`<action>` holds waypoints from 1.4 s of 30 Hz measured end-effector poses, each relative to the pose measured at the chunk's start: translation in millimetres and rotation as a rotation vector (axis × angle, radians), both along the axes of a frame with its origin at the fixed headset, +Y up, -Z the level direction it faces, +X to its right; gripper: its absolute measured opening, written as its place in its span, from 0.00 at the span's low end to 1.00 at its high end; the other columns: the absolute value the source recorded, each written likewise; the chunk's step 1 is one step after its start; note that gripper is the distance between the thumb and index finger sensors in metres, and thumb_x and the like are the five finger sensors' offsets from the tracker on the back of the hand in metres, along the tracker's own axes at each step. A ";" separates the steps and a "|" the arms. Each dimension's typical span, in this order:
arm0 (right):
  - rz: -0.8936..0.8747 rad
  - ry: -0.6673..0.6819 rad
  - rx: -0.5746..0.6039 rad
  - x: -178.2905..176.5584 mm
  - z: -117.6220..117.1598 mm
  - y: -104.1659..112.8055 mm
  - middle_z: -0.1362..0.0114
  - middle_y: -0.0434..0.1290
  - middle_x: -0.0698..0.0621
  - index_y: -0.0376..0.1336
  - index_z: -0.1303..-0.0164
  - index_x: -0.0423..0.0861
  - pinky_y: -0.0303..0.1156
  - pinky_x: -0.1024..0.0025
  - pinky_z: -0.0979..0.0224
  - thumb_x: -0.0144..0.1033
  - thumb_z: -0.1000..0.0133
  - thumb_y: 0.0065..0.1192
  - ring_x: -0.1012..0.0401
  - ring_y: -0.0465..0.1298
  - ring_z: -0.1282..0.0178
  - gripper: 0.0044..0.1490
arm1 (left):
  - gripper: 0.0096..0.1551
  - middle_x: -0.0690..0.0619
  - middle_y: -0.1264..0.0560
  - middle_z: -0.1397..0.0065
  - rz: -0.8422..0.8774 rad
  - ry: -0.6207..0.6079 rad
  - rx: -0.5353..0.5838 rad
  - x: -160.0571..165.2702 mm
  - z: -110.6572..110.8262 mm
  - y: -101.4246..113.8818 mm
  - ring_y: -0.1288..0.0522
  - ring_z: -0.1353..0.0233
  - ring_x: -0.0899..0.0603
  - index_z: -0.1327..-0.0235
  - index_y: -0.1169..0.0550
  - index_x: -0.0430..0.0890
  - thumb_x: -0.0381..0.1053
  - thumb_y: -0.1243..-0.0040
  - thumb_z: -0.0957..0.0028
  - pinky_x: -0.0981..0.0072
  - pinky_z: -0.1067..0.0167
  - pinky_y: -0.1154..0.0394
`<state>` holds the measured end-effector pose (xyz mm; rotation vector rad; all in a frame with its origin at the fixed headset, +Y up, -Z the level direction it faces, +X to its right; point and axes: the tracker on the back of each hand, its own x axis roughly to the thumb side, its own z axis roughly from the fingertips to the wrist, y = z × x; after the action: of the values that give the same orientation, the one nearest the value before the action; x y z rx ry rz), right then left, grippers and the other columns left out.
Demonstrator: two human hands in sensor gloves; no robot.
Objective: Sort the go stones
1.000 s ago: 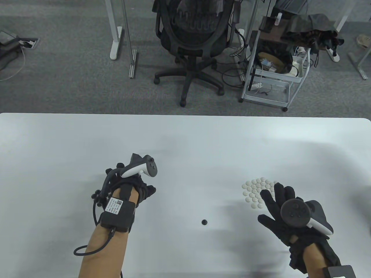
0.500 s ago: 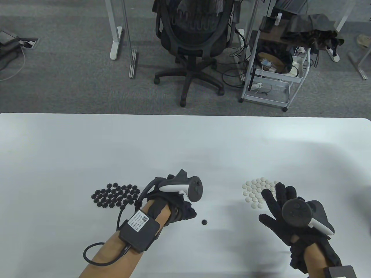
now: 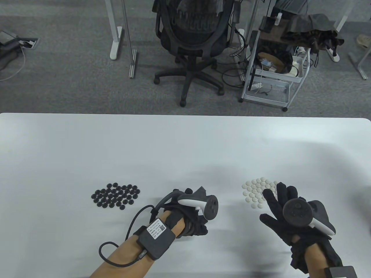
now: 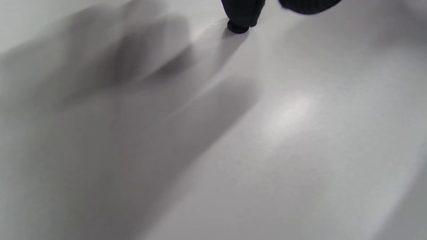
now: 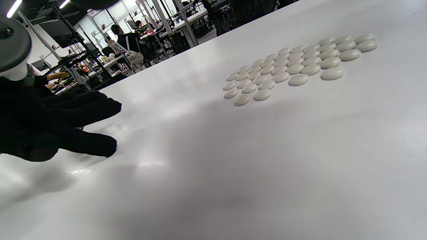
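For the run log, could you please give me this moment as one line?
left hand: on lone black stone, grip unclear | right hand: open beside white stones | black stones: grouped left

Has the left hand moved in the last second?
Yes. The left hand has gone right and toward the table's near edge, away from the black stones, to where the lone black stone lay; a fingertip now touches it.
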<state>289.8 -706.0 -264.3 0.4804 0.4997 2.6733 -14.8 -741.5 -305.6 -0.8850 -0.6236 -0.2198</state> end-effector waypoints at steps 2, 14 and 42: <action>0.000 -0.001 -0.002 0.3 -0.2 0.2 0.22 0.18 0.29 0.29 0.15 0.42 0.24 0.21 0.37 0.58 0.39 0.36 0.30 0.19 0.29 0.52 | 0.37 0.28 0.71 0.18 -0.033 0.064 0.021 -27.3 -6.5 3.0 0.75 0.28 0.19 0.15 0.38 0.54 0.61 0.66 0.40 0.13 0.42 0.70; 0.017 -0.007 -0.012 -0.3 -2.1 -2.5 0.22 0.18 0.29 0.29 0.15 0.43 0.24 0.21 0.37 0.58 0.39 0.36 0.30 0.19 0.29 0.52 | 0.38 0.30 0.74 0.19 -0.063 0.390 0.023 -162.0 -6.5 3.9 0.77 0.28 0.20 0.15 0.39 0.54 0.61 0.66 0.41 0.14 0.43 0.72; 0.033 -0.003 -0.012 -4.6 -2.5 -4.5 0.22 0.18 0.29 0.27 0.16 0.43 0.23 0.22 0.37 0.58 0.39 0.36 0.31 0.18 0.29 0.52 | 0.48 0.26 0.79 0.19 0.348 0.432 0.523 -183.9 21.6 102.9 0.81 0.28 0.20 0.13 0.61 0.39 0.62 0.63 0.35 0.13 0.39 0.74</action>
<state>285.2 -710.6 -266.8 0.4692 0.5271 2.7008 -198.7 -638.6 -284.0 -0.2909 -0.2825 0.1226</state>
